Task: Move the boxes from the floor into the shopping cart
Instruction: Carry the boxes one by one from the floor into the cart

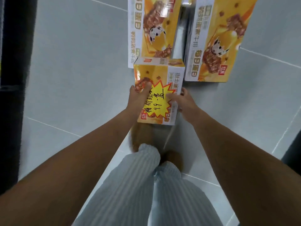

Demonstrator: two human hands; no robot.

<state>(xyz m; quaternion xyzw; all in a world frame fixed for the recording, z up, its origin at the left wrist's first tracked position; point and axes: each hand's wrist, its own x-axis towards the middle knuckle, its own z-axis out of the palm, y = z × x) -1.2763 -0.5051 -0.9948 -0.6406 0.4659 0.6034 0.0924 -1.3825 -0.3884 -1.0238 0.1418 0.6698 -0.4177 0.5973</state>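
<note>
over grey floor (pixel 73 70), yellow box (pixel 156 74) wears starburst sticker (pixel 156 101).

Pale grey tiles with thin light grout lines cover the floor (pixel 73 62). A black, fuzzy-edged strip (pixel 14 79) runs along its left edge, and a dark shape (pixel 291 154) cuts in at its right edge. Near the bottom middle, light striped trousers (pixel 138 185) hang over brown, blurred footwear (pixel 140 137).

Glossy card, smooth tile, soft cloth.
The small yellow cardboard box (pixel 158 74) has glossy print, and its starburst paper label (pixel 160 103) looks matt. The grey floor tiles (pixel 73 62) are smooth and faintly shiny, the pale striped trousers (pixel 130 193) ribbed cloth, the brown slippers (pixel 138 136) fuzzy.
</note>
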